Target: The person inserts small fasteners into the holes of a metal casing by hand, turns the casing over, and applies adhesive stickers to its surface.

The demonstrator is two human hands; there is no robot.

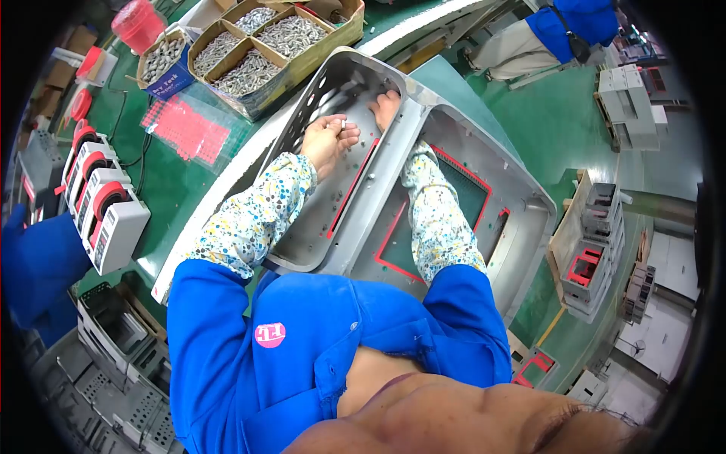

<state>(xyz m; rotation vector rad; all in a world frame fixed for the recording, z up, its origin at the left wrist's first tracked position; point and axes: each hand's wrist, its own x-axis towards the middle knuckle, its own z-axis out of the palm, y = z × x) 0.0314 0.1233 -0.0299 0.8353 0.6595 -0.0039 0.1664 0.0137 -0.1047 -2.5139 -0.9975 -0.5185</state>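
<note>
A grey metal housing (414,113) with two hollow compartments lies before me, red strips edging its openings. Over the left compartment, my left hand (327,144) is palm up with fingers curled around small pale metal pieces (342,124). My right hand (386,110) reaches into the upper end of the same compartment, by its inner wall; its fingertips are partly hidden, and what they hold cannot be made out. My right forearm crosses the divider. A patterned sleeve cover (265,208) is on my left forearm.
A divided cardboard box (261,102) of small metal parts stands at upper left, beside a blue box (170,79). Red stickers (185,129) lie near it. Tape dispensers (113,219) are at left. A person in blue (567,30) is at upper right; stacked grey housings (594,261) stand right.
</note>
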